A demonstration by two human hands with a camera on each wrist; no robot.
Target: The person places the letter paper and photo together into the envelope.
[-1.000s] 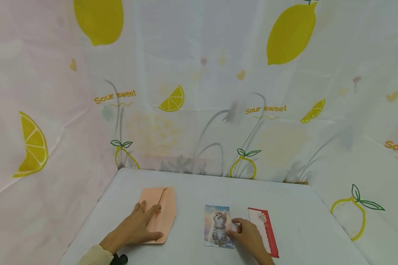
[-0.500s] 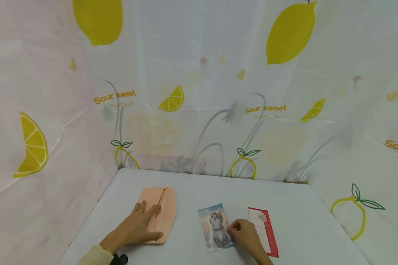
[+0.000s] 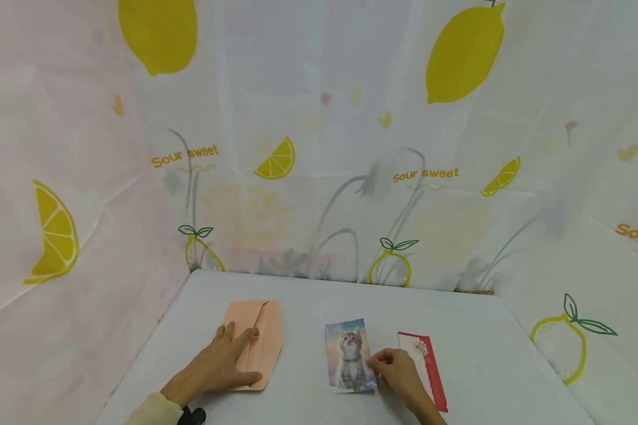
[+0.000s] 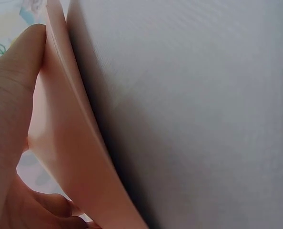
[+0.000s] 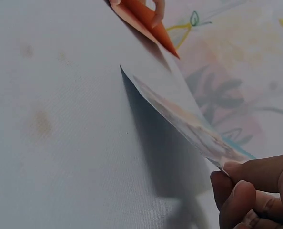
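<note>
A peach envelope (image 3: 270,336) lies flap side up at the left of the table. My left hand (image 3: 215,363) rests on it with fingers spread, and in the left wrist view the thumb (image 4: 25,57) touches the envelope's edge. My right hand (image 3: 401,375) pinches the right edge of a kitten picture card (image 3: 351,357) between thumb and forefinger. The right wrist view catches this card (image 5: 189,121) from the side, tilted up, with a dark shadow under it. Partly behind the right forearm lies a white card with a red border (image 3: 437,383) and a small flower.
A white-covered table (image 3: 308,295) carries everything. Behind it and on both sides hang sheets (image 3: 319,224) printed with lemons. A small black object (image 3: 192,416) shows by the left wrist at the bottom edge.
The kitten card first swung left and tilted, then came back nearly upright and slightly farther from me, pinched by the right hand. The left hand and envelope have stayed put.
</note>
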